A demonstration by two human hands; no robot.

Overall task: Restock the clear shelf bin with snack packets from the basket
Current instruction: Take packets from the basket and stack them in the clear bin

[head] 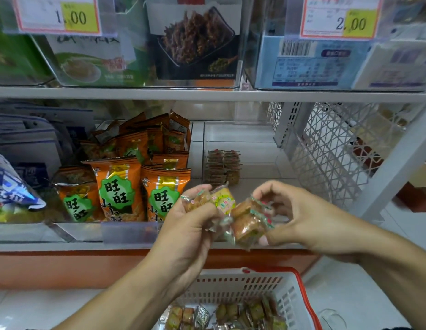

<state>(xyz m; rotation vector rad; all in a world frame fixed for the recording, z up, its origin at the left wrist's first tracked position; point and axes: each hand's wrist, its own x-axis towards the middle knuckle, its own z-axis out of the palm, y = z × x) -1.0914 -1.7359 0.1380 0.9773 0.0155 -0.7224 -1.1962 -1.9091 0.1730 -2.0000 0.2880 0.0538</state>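
Price tags (339, 17): cut off by the top edge; small print blurred, only 1.00 and 2.00 legible.
Upper bin boxes (309, 63): label text too blurred to read.
Basket (243, 284): cut off by the bottom edge; packets inside too small to tell apart.
Snack packets in left hand (193, 225): lower parts hidden behind the fingers (197, 190).
Snack packets in right hand (302, 215): print blurred, count unclear.
Stacked packets in clear shelf bin (222, 166): blurred, count unclear.
Blue bag (14, 189) at shelf's left end: cut off by the left edge.
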